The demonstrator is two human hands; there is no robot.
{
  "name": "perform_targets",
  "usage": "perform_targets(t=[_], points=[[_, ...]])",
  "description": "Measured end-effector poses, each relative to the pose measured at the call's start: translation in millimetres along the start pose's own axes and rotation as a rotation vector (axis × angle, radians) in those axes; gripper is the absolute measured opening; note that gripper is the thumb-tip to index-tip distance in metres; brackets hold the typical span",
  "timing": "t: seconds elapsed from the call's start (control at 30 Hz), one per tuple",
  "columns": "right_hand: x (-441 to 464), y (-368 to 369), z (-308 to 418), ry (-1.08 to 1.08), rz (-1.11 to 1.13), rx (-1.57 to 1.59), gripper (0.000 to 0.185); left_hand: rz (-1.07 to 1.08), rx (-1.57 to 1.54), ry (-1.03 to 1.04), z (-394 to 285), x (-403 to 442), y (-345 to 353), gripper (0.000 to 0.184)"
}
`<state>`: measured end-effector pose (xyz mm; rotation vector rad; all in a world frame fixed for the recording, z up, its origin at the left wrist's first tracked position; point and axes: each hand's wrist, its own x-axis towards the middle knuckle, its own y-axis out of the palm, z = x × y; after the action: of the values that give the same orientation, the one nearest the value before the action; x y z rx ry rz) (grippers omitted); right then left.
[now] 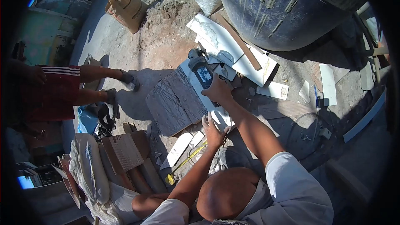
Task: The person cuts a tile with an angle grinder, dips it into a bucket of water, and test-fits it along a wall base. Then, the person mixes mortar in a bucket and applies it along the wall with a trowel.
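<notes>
My right hand (218, 90) is wrapped round the body of an angle grinder (203, 71), whose head points away from me. The grinder lies over a long white tile strip (192, 79), and its disc is hard to make out. At the near end of that strip, my left hand (213, 131) grips the tile's edge, fingers on top. Under the strip's left side is a dark, scored board (173, 102) on the ground. A yellow tape measure (170, 178) lies left of my left forearm, its blade pulled out toward my left hand.
Tile offcuts (273, 90) and larger white tiles (216, 39) lie beyond and to the right. A big blue tank (279, 12) stands at the back. Another person's legs (98, 74) are at the left. Also around are a paper bag (125, 10) and stacked tiles (125, 152).
</notes>
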<state>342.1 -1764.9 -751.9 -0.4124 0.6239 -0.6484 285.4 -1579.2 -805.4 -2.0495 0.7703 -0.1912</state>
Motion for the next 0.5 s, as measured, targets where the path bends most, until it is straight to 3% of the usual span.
perform_targets(t=[0.1, 0.2, 0.23, 0.33, 0.37, 0.47, 0.5], points=[[24, 20, 14, -0.058, 0.002, 0.032, 0.065, 0.078, 0.143, 0.003, 9, 23, -9, 0.102], [33, 28, 22, -0.025, 0.066, 0.019, 0.068, 0.177, 0.366, 0.183, 32, 49, -18, 0.102], [36, 30, 22, -0.034, 0.060, 0.012, 0.067, 0.322, 0.365, 0.093, 32, 59, -27, 0.102], [44, 35, 23, -0.039, 0.065, 0.018, 0.067, 0.363, 0.413, 0.197, 39, 72, -38, 0.099], [46, 35, 23, -0.042, 0.071, 0.029, 0.068, 0.396, 0.474, 0.228, 43, 76, -39, 0.106], [50, 40, 23, -0.032, 0.066, 0.006, 0.069, 0.522, 0.466, 0.205, 64, 80, -38, 0.109], [51, 40, 23, -0.032, 0.068, 0.004, 0.069, 0.565, 0.471, 0.187, 65, 82, -38, 0.102]])
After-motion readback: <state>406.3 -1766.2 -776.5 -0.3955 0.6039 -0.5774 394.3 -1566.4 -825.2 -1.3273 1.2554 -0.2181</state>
